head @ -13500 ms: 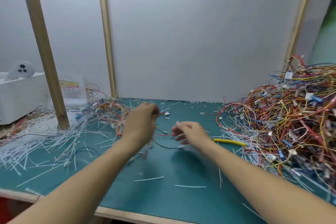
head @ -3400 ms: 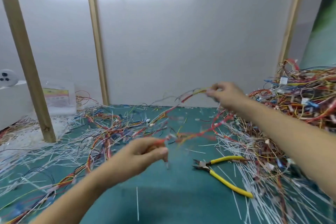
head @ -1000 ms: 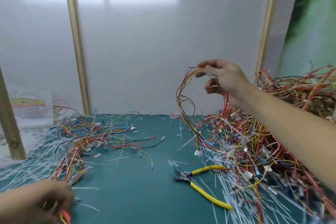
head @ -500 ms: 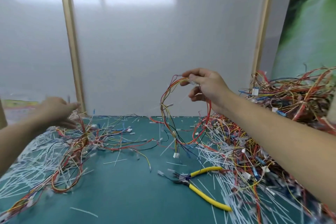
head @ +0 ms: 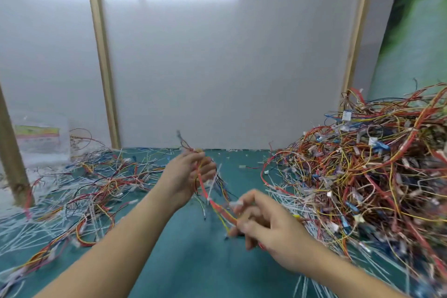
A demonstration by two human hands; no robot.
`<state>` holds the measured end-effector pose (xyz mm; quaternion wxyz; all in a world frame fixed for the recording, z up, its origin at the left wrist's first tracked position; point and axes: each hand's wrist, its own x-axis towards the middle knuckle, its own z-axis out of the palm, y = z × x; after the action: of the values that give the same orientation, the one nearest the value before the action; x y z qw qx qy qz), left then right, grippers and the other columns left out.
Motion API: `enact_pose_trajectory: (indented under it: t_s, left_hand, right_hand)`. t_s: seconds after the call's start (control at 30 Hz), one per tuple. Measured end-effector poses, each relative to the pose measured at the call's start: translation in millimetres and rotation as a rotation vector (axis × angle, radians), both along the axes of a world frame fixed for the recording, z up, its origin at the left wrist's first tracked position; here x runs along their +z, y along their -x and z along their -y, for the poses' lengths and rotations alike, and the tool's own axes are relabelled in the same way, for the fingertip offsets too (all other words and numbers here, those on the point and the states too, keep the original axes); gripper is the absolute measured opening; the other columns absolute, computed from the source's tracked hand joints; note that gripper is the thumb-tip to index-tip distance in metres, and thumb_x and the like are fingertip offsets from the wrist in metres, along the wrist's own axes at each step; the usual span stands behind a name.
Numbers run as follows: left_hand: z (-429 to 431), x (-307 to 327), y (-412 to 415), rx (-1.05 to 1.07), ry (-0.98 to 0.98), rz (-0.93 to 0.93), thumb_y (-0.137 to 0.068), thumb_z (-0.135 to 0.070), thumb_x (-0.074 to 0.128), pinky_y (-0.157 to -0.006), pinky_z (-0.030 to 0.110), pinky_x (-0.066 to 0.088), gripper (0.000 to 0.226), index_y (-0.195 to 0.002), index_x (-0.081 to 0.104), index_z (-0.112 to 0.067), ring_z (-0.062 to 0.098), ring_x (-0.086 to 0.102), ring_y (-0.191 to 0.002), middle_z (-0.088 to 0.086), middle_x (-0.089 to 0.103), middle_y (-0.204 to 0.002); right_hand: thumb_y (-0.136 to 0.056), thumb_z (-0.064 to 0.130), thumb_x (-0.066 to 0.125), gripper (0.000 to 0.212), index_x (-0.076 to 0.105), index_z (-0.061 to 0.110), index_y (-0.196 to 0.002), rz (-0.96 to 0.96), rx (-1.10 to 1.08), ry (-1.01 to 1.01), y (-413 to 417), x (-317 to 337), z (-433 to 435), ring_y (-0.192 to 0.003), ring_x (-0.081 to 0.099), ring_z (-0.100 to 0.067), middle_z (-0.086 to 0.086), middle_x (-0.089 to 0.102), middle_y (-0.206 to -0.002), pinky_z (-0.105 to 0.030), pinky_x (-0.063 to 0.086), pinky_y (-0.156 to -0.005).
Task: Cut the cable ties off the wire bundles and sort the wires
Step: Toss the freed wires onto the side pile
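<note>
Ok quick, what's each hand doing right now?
Left hand: grips the upper end of a thin red-and-yellow wire bundle.
Right hand: pinches the same bundle's lower end.

Over the green mat (head: 193, 261), the left hand (head: 186, 176) grips one end of a wire bundle (head: 210, 191) and the right hand (head: 263, 227) pinches the other (both blurred). A big tangled wire heap (head: 367, 172) sits to the right, looser wires (head: 96, 181) to the left.
</note>
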<state>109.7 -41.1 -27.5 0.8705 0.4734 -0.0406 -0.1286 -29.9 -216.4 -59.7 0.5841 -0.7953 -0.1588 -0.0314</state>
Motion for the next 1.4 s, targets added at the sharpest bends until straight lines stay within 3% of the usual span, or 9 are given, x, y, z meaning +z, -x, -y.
enact_pose_trajectory:
  t_s: [0.17,0.37,0.53,0.83,0.97,1.13,1.23,1.3,1.4]
  left_hand:
    - [11.8,14.6,17.9,-0.068,-0.307,0.522,-0.089,0.011,0.058,-0.056,0.028,0.057,0.029,-0.106,0.065,-0.012,0.026,0.072,-0.074,0.013,0.071,-0.091]
    - [22.7,-16.1,32.8,-0.203,-0.651,0.802,-0.091,0.005,0.058,-0.047,0.032,0.053,0.042,-0.116,0.064,-0.029,0.018,0.063,-0.064,0.005,0.069,-0.085]
    - [11.2,-26.8,31.7,-0.22,-0.913,0.995,-0.09,-0.003,0.058,-0.052,0.03,0.057,0.055,-0.127,0.053,-0.044,0.021,0.066,-0.068,-0.015,0.064,-0.116]
    - [-1.3,14.6,26.6,-0.001,-0.577,0.882,-0.079,-0.03,0.079,-0.091,0.031,0.053,0.046,-0.123,0.064,-0.031,0.009,0.069,-0.103,-0.005,0.074,-0.11]
    - [1.3,3.2,25.5,0.151,-0.567,0.76,-0.061,-0.056,0.085,-0.107,0.027,0.039,0.096,-0.144,0.038,-0.042,-0.005,0.042,-0.134,-0.021,0.046,-0.146]
    - [34.3,-31.0,25.3,-0.034,-0.46,0.501,-0.061,-0.045,0.09,-0.106,0.029,0.04,0.097,-0.143,0.038,-0.045,0.0,0.047,-0.132,-0.016,0.046,-0.147]
    - [44.0,-32.1,11.6,0.146,-0.589,0.579,-0.078,-0.039,0.082,-0.099,0.02,0.037,0.052,-0.121,0.053,-0.047,0.001,0.048,-0.125,-0.013,0.053,-0.135]
    - [43.9,-34.3,5.9,0.157,-0.61,0.631,-0.091,-0.03,0.07,-0.103,0.03,0.044,0.018,-0.106,0.063,-0.023,0.007,0.058,-0.113,0.002,0.066,-0.117]
    - [34.7,-38.3,16.7,0.004,-0.484,0.618,-0.099,-0.035,0.054,-0.076,0.029,0.055,0.032,-0.09,0.053,-0.003,0.015,0.066,-0.072,0.005,0.069,-0.074]
  right_hand:
    - [-0.086,0.034,0.062,0.011,0.069,0.028,-0.093,0.084,-0.206,0.233,-19.9,13.8,24.7,-0.08,0.063,-0.019,0.013,0.071,-0.09,-0.026,0.049,-0.076]
    - [-0.098,0.042,0.056,0.036,0.072,0.011,-0.102,-0.211,-0.359,-0.44,-69.1,22.4,29.4,-0.074,0.07,-0.021,-0.004,0.077,-0.094,-0.037,0.055,-0.069]
    - [-0.095,0.024,0.064,0.012,0.066,0.012,-0.095,-0.427,-0.274,-0.641,-89.6,30.4,33.1,-0.061,0.067,-0.02,-0.007,0.071,-0.081,-0.028,0.057,-0.054]
    - [-0.092,-0.004,0.05,0.023,0.061,0.007,-0.075,-0.181,-0.098,-0.711,-116.8,125.4,17.1,-0.051,0.061,-0.014,-0.007,0.062,-0.063,-0.024,0.059,-0.054]
    - [-0.089,-0.001,0.045,0.019,0.058,0.006,-0.077,-0.025,-0.018,-0.834,-117.2,160.3,15.3,-0.054,0.056,-0.016,-0.006,0.054,-0.061,-0.026,0.057,-0.061]
    - [-0.09,0.009,0.057,0.008,0.058,0.003,-0.094,-0.006,0.036,-0.896,-115.1,168.2,6.1,-0.063,0.051,-0.018,-0.008,0.05,-0.075,-0.032,0.057,-0.077]
    - [-0.089,0.014,0.068,0.011,0.06,0.007,-0.088,-0.017,-0.002,-0.918,-119.6,167.4,2.6,-0.061,0.049,-0.013,-0.004,0.048,-0.076,-0.029,0.058,-0.077]
    - [-0.091,0.014,0.064,0.017,0.057,0.01,-0.077,-0.031,-0.047,-0.927,-121.7,170.9,7.3,-0.05,0.048,-0.011,-0.002,0.048,-0.064,-0.026,0.059,-0.067]
    - [-0.093,0.013,0.049,0.029,0.046,0.015,-0.064,0.018,-0.11,-0.889,-123.5,176.1,20.5,-0.047,0.035,-0.013,0.0,0.04,-0.054,-0.022,0.037,-0.043]
